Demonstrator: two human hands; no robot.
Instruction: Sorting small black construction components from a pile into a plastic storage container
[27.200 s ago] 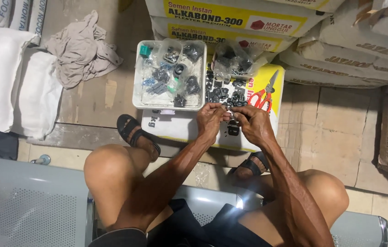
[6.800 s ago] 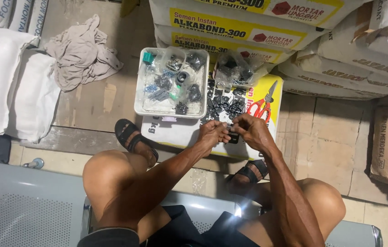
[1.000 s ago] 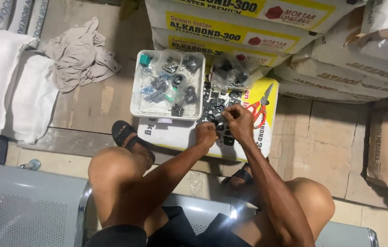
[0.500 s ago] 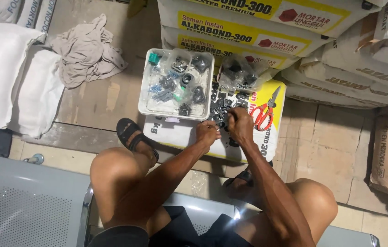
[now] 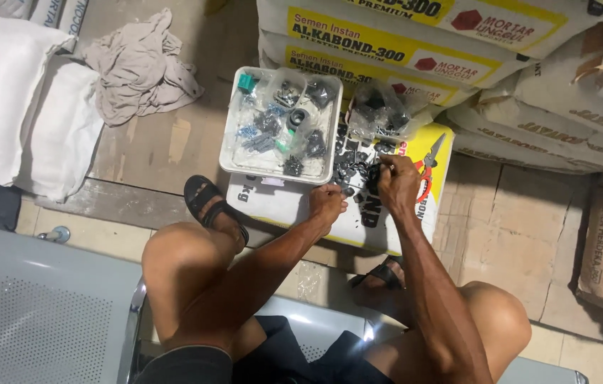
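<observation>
My left hand [image 5: 327, 202] rests on a white and yellow sack [image 5: 280, 206], fingers curled over a small black part at the edge of a heap of small black parts [image 5: 355, 167]. My right hand [image 5: 399, 181] is on the right side of that heap, fingertips pinching a small piece. A white plastic tray [image 5: 234, 165] with bagged and loose small hardware sits just left of the heap. Red-handled pliers [image 5: 427, 167] lie right beside my right hand. A clear plastic bag of black parts [image 5: 379, 114] lies behind the heap.
Stacked cement sacks [image 5: 401, 50] fill the back and right. A crumpled grey cloth [image 5: 138, 67] and white sacks [image 5: 13, 114] lie at the left. I sit on a grey perforated metal bench [image 5: 31, 313], my sandalled feet [image 5: 209, 206] on the tiled floor.
Both hands have stayed at the heap of black parts; the right hand shifted slightly toward the pliers side. Earlier the two hands were held together working one small part.
</observation>
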